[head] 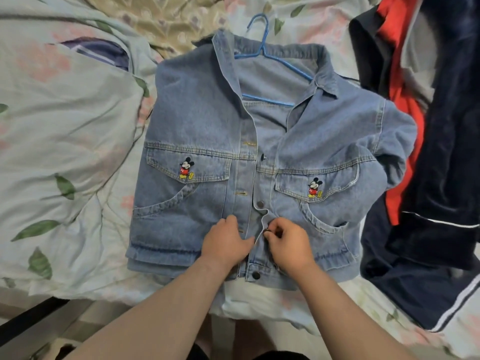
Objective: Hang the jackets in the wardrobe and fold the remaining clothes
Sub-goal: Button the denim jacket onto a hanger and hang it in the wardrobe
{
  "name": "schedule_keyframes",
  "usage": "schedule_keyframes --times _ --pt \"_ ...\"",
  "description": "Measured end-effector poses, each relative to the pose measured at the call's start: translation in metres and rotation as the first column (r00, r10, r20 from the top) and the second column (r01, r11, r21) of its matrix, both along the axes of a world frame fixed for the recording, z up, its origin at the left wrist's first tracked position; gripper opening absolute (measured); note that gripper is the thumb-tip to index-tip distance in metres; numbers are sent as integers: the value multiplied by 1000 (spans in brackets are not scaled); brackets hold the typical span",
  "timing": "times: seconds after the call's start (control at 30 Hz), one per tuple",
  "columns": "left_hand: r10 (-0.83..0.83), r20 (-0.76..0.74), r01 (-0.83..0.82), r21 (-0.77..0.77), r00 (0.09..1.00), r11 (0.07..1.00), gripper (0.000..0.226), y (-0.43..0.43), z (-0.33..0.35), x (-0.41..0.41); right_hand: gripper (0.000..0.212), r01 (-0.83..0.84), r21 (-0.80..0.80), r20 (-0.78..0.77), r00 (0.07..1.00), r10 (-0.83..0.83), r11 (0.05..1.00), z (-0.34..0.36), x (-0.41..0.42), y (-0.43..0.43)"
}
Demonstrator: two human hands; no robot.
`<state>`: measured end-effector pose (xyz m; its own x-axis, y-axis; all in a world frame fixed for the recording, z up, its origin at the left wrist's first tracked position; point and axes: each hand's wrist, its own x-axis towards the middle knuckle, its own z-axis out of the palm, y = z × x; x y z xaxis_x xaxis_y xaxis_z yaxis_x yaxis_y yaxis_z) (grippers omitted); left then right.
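Denim jacket (197, 131) lying front-up on the bed (65, 141), with a blue hanger (267, 54) inside its open collar (hook pointing away from the person). The left hand (227, 241) grips the left front edge, fingers curled over the placket; the right hand (288, 245) pinches a metal button (267, 232) near the hem. Upper buttons remain undone. A pile of navy and red clothes (428, 178) lies just beside the jacket's right sleeve, on the same bed.
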<state>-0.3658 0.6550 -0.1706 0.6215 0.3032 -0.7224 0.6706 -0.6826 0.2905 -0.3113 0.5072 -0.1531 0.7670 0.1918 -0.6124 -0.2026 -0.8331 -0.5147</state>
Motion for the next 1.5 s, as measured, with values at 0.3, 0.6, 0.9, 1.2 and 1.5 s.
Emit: schedule_keyframes --times 0.3,0.6,0.9,1.2,1.5 --pt "243 96 -220 -199 965 955 16 27 21 1 26 25 116 -89 996 -14 993 11 -2 11" --pt "195 132 -153 -272 972 950 16 19 49 -19 15 114 232 -269 962 -49 966 29 -15 31" --pt "369 190 -298 -320 910 900 3 14 48 -22 25 242 212 -319 933 -167 947 32 -12 35" --pt "712 -67 -632 -525 699 570 28 13 57 -20 27 314 260 -422 888 -184 913 29 -10 36" --pt "510 92 -439 -395 855 807 17 9 52 -15 24 578 201 -625 698 -350 791 30 -9 39"
